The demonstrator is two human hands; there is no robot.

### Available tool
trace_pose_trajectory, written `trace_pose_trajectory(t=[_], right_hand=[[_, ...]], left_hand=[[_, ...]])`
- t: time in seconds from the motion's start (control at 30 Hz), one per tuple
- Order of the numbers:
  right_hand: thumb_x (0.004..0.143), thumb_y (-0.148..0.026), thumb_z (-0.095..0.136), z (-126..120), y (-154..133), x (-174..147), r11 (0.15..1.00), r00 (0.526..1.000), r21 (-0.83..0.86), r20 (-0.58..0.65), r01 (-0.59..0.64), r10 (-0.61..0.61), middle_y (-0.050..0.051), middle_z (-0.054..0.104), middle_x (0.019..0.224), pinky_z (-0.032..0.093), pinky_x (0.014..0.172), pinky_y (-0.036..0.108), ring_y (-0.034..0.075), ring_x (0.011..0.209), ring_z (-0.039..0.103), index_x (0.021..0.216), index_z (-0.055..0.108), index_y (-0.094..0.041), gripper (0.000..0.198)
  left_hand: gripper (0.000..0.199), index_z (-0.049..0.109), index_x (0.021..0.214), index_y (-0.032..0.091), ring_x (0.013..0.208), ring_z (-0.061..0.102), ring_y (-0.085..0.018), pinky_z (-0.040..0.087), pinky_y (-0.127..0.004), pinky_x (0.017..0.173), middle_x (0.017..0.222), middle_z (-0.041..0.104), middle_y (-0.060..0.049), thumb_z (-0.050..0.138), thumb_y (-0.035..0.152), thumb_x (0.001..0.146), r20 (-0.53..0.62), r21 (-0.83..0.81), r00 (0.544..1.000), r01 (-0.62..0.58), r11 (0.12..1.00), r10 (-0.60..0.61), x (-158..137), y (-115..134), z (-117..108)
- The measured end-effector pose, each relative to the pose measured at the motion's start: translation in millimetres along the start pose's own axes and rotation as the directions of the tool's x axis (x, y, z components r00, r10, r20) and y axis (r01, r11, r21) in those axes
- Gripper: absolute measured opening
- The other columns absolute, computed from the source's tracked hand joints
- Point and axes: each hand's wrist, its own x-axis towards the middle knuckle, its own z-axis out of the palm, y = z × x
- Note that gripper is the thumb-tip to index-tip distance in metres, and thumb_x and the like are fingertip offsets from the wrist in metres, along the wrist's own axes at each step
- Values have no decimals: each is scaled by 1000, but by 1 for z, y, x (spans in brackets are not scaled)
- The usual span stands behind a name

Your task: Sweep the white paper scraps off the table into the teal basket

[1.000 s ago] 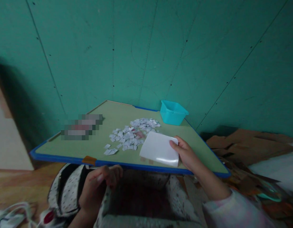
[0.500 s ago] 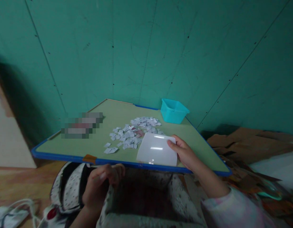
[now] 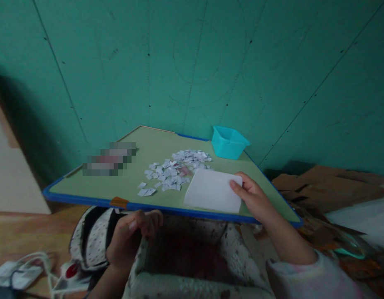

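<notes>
My right hand (image 3: 249,191) pinches the right edge of a thin white sheet (image 3: 213,191), thumb on top. The sheet slants over the front part of the table, its left side beside a heap of small white paper pieces (image 3: 171,172). Below the table's front edge, my left hand (image 3: 134,232) is closed with curled fingers at the left rim of a patterned fabric bin (image 3: 244,253). The bin stands close under the table and its inside is dark.
The pale green table (image 3: 161,141) has a blue edge. A turquoise basket (image 3: 229,143) stands at its back right, and a blurred-out item (image 3: 109,159) lies at left. Cardboard (image 3: 326,182) is piled at right. A power strip (image 3: 72,276) and cables are on the floor.
My right hand has moved slightly right with the white sheet, which has tilted so its shiny reflections are gone. My left hand stays at the bin's rim.
</notes>
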Motion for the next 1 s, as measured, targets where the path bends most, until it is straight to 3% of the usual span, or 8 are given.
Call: trace_pose_trajectory(t=[0.17, 0.3, 0.47, 0.6, 0.73, 0.83, 0.93, 1.0], right_hand=[[66, -62, 68, -3, 15, 22, 997, 991, -77, -130, 22, -32, -3, 52, 64, 33, 53, 27, 14, 60, 45, 79, 54, -23, 44], [69, -59, 67, 15, 15, 21, 999, 999, -52, -42, 15, -17, -3, 51, 62, 32, 51, 26, 14, 57, 45, 76, 51, -24, 39], [69, -57, 69, 23, 5, 3, 999, 998, -19, 58, 30, -29, -3, 54, 65, 36, 54, 26, 14, 60, 47, 79, 55, -24, 37], [71, -59, 68, -4, 14, 4, 998, 993, -41, -110, 41, -45, -2, 56, 67, 37, 56, 27, 15, 62, 48, 80, 56, -23, 39], [74, -60, 64, -37, 31, 14, 987, 926, -144, -361, 65, -114, -2, 55, 70, 36, 56, 28, 16, 64, 48, 84, 57, -23, 40], [76, -61, 62, -46, 38, 16, 972, 914, -229, -384, 44, -132, -1, 55, 70, 36, 57, 28, 16, 65, 48, 84, 57, -22, 40], [78, -61, 57, -47, 39, 17, 947, 918, -320, -365, 32, -155, 0, 55, 69, 36, 58, 29, 17, 65, 49, 83, 55, -21, 40], [78, -61, 55, -47, 37, 20, 916, 893, -400, -406, 19, -195, 0, 54, 67, 36, 57, 30, 18, 64, 49, 81, 54, -21, 40]], left_hand=[[30, 66, 63, 19, 48, 50, -21, 43, -41, 62, 48, 59, -6, 58, 39, 84, 117, 67, 993, 25, 997, -33, -4, -2, -18], [28, 67, 67, 19, 51, 51, -21, 43, -39, 64, 51, 61, -5, 55, 36, 87, 155, 53, 988, 10, 999, -18, -4, 0, -28], [29, 66, 66, 18, 49, 50, -19, 41, -35, 59, 49, 59, -4, 55, 35, 86, 114, 20, 993, -19, 1000, 16, -3, 1, -16], [31, 65, 62, 18, 46, 50, -18, 40, -33, 55, 46, 58, -4, 57, 36, 85, 41, 5, 998, -46, 999, 46, -3, 2, -6], [29, 69, 63, 18, 49, 53, -21, 45, -39, 62, 49, 62, -5, 61, 38, 84, 132, 66, 990, 33, 997, -41, -2, 9, -17], [27, 70, 67, 19, 52, 55, -23, 47, -41, 63, 53, 63, -6, 61, 38, 84, 173, 80, 980, 85, 993, -98, -3, 12, -25], [27, 70, 66, 18, 54, 55, -23, 46, -39, 62, 52, 62, -6, 63, 37, 83, 150, 58, 985, 72, 996, -80, -6, 10, -26], [27, 70, 65, 18, 54, 54, -21, 47, -38, 63, 51, 61, -5, 62, 36, 83, 125, 39, 991, 43, 998, -48, -9, 7, -24]])
